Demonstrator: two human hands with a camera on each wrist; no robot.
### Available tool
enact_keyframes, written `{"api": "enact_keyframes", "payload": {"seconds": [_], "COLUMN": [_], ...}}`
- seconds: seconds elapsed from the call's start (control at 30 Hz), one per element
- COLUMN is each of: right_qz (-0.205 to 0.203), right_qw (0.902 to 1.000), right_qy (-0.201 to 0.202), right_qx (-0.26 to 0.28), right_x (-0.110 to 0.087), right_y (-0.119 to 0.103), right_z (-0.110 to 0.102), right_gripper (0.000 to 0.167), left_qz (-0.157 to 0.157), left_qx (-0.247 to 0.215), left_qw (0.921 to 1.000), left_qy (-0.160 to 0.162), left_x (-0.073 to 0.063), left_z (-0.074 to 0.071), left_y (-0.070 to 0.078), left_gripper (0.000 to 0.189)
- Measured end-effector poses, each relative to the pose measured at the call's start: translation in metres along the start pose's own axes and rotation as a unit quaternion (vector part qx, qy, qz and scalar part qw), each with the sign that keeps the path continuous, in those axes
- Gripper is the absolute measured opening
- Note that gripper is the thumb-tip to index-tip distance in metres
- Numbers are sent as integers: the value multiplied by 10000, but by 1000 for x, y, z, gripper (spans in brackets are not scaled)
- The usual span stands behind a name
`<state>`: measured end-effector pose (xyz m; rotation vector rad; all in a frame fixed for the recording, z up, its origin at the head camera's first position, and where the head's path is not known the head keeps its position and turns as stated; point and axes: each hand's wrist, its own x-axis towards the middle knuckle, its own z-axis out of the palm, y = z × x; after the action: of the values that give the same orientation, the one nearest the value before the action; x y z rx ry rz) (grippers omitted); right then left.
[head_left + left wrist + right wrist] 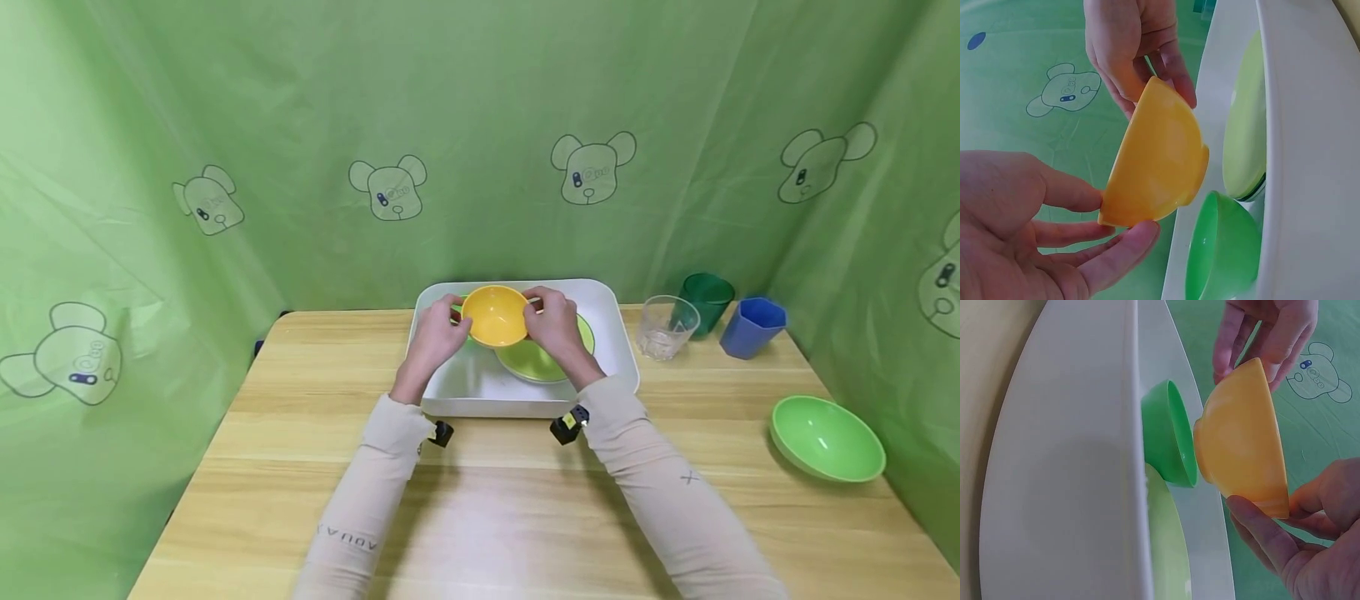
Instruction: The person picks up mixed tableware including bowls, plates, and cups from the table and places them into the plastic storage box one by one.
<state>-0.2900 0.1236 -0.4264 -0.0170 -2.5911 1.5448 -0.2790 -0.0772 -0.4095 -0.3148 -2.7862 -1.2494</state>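
A small orange-yellow bowl (495,315) is held up over the white tray (480,407) by both hands. My left hand (438,333) pinches its left rim between thumb and fingers, and my right hand (557,323) pinches the right rim. Both wrist views show the orange bowl (1157,156) raised apart from the things below. Inside the tray stands a green bowl (1169,434), mostly hidden by the orange one in the head view. Beside it lies a light green plate (534,362), partly covered by my right hand.
Right of the tray stand a clear glass (666,329), a dark green cup (708,302) and a blue cup (753,327). A larger green bowl (827,439) sits near the right edge of the wooden table (480,517). A green curtain (480,100) surrounds the back and sides.
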Motion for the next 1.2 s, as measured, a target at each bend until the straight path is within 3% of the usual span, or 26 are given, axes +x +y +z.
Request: {"api": "enact_keyframes", "payload": {"seconds": [0.27,0.57,0.77,1.2], "right_qz": [25,47,-185,-851], "right_qw": [10000,9995,9978,9916], "right_qy": [-52,-306,-311,-218], "right_qx": [17,29,-563,-955], "right_x": [-1,-3,-7,-26], "right_y": [-2,-2,-4,-6], "right_z": [3,1,-2,-20], "right_gripper": [35,38,41,36], "left_qz": [-156,-541,-514,-900], "left_qx": [-155,-958,-1111,-1052], "left_qw": [9997,9939,9925,9902], "left_qy": [88,-82,17,175], "left_x": [5,12,21,34], "left_z": [0,2,2,-8], "left_y": [-1,-5,-12,-27], "left_gripper": [37,38,33,30]}}
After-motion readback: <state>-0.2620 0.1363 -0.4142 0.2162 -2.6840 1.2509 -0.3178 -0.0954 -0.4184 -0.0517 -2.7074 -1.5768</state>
